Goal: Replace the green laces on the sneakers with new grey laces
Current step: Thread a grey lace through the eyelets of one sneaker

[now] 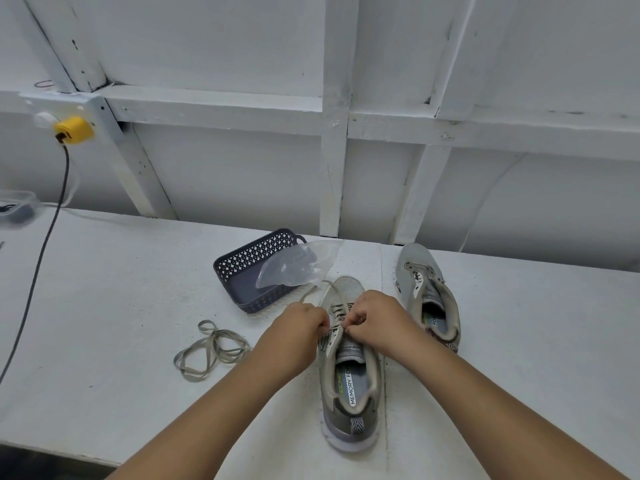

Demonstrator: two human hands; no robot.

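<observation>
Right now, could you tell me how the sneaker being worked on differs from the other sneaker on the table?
The near sneaker has lace crossing its eyelets, pinched by the left hand and right hand; the far sneaker has bare eyelets and is untouched. The near sneaker lies straight, heel toward the person; the far sneaker sits farther right, slightly angled. Both are grey, upright, toes pointing away.

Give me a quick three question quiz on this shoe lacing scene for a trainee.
1. True or false: the far sneaker has a lace threaded through it.
2. What lies partly in the dark basket? A) clear plastic bag B) scissors C) sock
3. Which side of the near sneaker does the loose lace lie on?

Key: 1 false. 2 A, the clear plastic bag. 3 Its left, while the left hand and right hand pinch at the eyelets.
</observation>
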